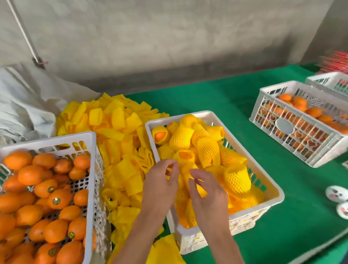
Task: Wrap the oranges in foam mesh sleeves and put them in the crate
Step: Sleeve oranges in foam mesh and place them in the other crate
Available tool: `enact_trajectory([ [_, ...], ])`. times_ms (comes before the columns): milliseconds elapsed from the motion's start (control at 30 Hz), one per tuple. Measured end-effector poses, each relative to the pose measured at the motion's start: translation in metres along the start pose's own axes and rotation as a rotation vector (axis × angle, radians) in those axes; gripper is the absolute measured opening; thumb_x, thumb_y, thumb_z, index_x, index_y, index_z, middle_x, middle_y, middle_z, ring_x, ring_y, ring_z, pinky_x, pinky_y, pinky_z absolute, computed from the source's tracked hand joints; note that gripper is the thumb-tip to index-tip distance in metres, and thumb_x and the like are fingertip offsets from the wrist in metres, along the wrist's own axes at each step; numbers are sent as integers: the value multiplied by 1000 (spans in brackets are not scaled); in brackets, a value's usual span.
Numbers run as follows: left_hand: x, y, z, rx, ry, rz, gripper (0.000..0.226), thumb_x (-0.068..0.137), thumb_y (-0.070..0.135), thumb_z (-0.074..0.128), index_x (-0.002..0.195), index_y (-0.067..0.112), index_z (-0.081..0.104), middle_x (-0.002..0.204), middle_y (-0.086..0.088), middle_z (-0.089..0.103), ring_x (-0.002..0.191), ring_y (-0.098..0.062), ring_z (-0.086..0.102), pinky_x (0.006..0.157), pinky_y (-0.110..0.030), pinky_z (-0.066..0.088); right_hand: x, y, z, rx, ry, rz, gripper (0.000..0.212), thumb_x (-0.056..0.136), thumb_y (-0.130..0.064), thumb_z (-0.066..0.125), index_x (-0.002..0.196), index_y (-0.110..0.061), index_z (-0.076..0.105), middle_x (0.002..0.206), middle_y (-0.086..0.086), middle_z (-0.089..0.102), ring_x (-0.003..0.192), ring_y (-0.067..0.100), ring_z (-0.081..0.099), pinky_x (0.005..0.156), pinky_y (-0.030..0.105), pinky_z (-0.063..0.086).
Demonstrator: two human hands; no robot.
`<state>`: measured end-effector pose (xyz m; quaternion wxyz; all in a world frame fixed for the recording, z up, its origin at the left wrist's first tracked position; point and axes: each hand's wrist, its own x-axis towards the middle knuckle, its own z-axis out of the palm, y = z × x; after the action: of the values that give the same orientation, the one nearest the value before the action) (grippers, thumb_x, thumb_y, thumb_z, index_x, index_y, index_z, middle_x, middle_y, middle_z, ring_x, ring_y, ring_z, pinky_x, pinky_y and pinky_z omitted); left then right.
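A white crate (276,188) in the middle holds several oranges wrapped in yellow foam mesh sleeves (206,150). My left hand (161,185) and my right hand (208,191) hover over the crate's near left part, fingers curled. Each pinches the mesh of one sleeved orange (185,175) lying between them on the pile. On the left, another white crate (89,180) is full of bare oranges (30,174), some with stickers. A heap of empty yellow sleeves (114,124) lies between the two crates.
The table has a green cloth (218,99). A third white crate (321,157) with bare oranges stands at the right, with another crate (331,77) behind it. White cloth bags (14,102) lie at the back left. Two small white items (345,199) sit near the right edge.
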<state>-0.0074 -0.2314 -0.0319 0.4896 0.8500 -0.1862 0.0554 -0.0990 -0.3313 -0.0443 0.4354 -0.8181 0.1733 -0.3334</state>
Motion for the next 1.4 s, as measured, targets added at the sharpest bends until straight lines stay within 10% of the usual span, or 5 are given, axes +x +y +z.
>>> enact_trajectory([
  [333, -44, -101, -143, 240, 153, -188, 22, 105, 26, 60, 114, 11, 74, 109, -3, 74, 96, -18, 68, 78, -38, 57, -51, -19, 120, -340, -595, -66, 36, 101, -27, 62, 137, -25, 61, 138, -5, 61, 129, 19, 54, 102, 34, 45],
  [500, -65, -164, -205, 488, -53, -499, 29, 103, 28, 63, 125, 11, 69, 114, -19, 68, 93, -33, 62, 84, -55, 55, -80, 6, 159, -450, -874, 92, 46, 103, -30, 61, 147, -24, 50, 148, -1, 51, 136, 22, 47, 107, 40, 46],
  [700, -70, -211, -243, 706, -452, -767, 59, 93, 38, 71, 145, 18, 51, 160, -21, 35, 151, -44, 25, 120, -56, 27, -117, 32, 191, -637, -832, 171, 53, 101, -32, 63, 150, -24, 44, 163, 3, 30, 148, 29, 34, 117, 46, 37],
  [867, -75, -215, -249, 1031, -389, -713, 43, 100, 29, 54, 143, 31, 50, 152, -10, 44, 149, -38, 26, 119, -75, -1, -130, 43, 198, -651, -792, 218, 58, 98, -17, 64, 151, -15, 39, 164, 10, 24, 137, 37, 47, 102, 46, 49],
  [1400, -89, -201, -282, 950, -256, -927, 45, 104, 10, 42, 149, 8, 43, 157, -21, 38, 148, -43, 30, 122, -55, 28, -110, 25, 187, -371, -585, 238, 23, 104, -11, 54, 90, -3, 70, 110, 15, 63, 101, 34, 60, 75, 34, 42],
])
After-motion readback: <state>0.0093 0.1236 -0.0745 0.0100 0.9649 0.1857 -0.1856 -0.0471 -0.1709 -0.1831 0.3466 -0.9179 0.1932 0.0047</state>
